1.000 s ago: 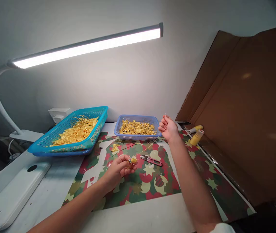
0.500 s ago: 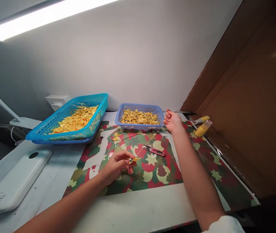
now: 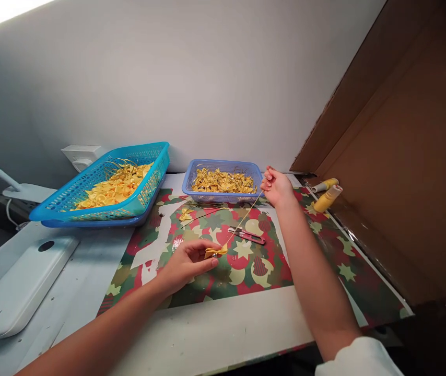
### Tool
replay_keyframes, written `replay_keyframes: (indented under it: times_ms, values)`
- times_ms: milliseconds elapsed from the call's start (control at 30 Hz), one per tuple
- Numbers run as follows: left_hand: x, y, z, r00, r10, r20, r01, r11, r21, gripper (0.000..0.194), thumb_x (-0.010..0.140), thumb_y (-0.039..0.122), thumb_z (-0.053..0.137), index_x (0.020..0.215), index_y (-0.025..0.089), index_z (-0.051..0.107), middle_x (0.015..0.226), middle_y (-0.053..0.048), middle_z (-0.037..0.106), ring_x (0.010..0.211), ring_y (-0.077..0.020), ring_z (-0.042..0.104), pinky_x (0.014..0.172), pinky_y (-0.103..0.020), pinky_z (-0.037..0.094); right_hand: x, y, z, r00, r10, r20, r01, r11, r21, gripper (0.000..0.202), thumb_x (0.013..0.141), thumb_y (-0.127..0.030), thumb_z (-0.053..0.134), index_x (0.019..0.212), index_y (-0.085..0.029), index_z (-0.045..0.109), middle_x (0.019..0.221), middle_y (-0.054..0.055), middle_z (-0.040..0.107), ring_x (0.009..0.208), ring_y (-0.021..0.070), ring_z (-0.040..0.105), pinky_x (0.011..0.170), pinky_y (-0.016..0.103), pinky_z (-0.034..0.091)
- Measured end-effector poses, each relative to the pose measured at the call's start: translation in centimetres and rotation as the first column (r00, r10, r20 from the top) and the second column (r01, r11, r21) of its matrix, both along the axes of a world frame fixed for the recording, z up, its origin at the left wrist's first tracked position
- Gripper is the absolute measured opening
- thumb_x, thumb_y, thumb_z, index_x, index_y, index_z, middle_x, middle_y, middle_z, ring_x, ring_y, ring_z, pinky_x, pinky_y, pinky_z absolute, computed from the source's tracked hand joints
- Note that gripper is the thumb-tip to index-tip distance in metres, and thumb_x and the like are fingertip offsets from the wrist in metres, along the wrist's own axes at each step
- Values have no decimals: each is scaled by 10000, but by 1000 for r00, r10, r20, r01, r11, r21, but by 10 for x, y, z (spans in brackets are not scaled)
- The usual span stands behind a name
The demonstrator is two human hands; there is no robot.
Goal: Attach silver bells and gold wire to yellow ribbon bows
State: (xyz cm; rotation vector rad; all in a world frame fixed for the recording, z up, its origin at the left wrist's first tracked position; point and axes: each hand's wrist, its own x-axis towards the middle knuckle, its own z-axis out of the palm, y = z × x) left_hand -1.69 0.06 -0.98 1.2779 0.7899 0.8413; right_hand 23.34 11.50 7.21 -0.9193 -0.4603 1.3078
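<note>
My left hand (image 3: 191,261) pinches a small yellow ribbon bow (image 3: 215,252) between thumb and fingers, low over the patterned mat. A yellow thread (image 3: 247,216) runs from the bow up to my right hand (image 3: 277,187), whose curled fingers grip its far end beside the blue-violet basket. Whether a needle is in those fingers is too small to tell. Beneath the thread lies a pair of thread snips (image 3: 248,235) with pink handles. Another yellow bow (image 3: 185,214) rests on the mat near some thin dark strands (image 3: 207,213).
A turquoise basket (image 3: 38,213) of yellow bows stands at left, stacked on a blue one. The blue-violet basket (image 3: 223,198) at the back holds more. Two yellow thread spools (image 3: 328,198) stand by a brown cardboard panel (image 3: 395,156). A white power bank (image 3: 23,287) lies at left.
My left hand has turned the bow, and its thumb now lies along the bow's underside. The thread hangs slightly slacker. My right hand stays raised, and the whole view has shifted a little.
</note>
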Motion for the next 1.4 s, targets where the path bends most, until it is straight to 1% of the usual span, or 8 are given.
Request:
replay_keyframes:
  times_ms: [200,367,533,667,767,967,1133,1400]
  values:
    - [-3,0,-4,987,-41,-153,98,915,391,137,817,219,639,920,204,727,831,-38,629,717,-121,570,592,-220,467,7,-1,7,997,-53,-47,54,998,14,241,940,-116,341,740,-192,450,444,-112,232,312,49,185,306,145,148]
    - [-6,-4,0,924,60,-378,286,548,786,212,870,113,535,991,197,686,794,-35,603,695,-112,561,618,-219,465,10,-4,13,996,-37,-78,41,998,47,255,949,-115,335,736,-185,457,452,-112,216,316,48,178,303,147,140]
    - [3,-18,0,771,222,-596,520,319,792,223,922,158,443,973,158,660,772,-52,566,655,-144,516,587,-257,447,-10,-8,10,990,113,-79,-100,984,145,256,959,-113,336,758,-189,474,479,-101,251,345,53,210,325,134,156]
    - [11,-33,4,603,283,-746,638,391,664,152,877,221,524,872,149,659,774,-58,551,664,-176,517,584,-298,468,-35,-10,0,964,252,-86,-239,961,138,268,969,-120,330,760,-190,481,494,-92,289,372,57,251,363,137,223]
    - [8,-45,7,597,297,-745,611,433,663,361,820,392,613,1076,138,626,983,-122,593,875,-270,566,721,-405,524,-47,-11,-7,946,310,-93,-299,948,112,272,966,-112,326,760,-186,487,500,-86,317,383,58,272,387,147,256]
    - [1,-57,1,668,193,-719,657,301,691,453,840,277,576,1266,130,523,1254,-138,577,1217,-308,491,991,-445,470,-58,-8,-12,933,352,-76,-342,932,122,253,955,-105,340,765,-185,489,494,-89,315,379,54,269,391,151,248]
    - [3,-55,-6,652,280,-704,667,229,709,299,897,178,488,1177,113,570,1058,-124,642,1140,-293,559,926,-430,515,-60,1,-5,947,320,13,-320,945,74,229,950,-128,358,764,-183,479,470,-109,246,348,45,174,345,146,148]
    - [8,-73,-11,585,397,-707,619,344,706,321,897,147,429,1192,76,534,960,-128,615,835,-248,606,677,-379,554,-72,18,2,935,325,141,-324,946,-28,219,948,-134,363,768,-173,482,460,-118,246,328,31,162,329,136,121]
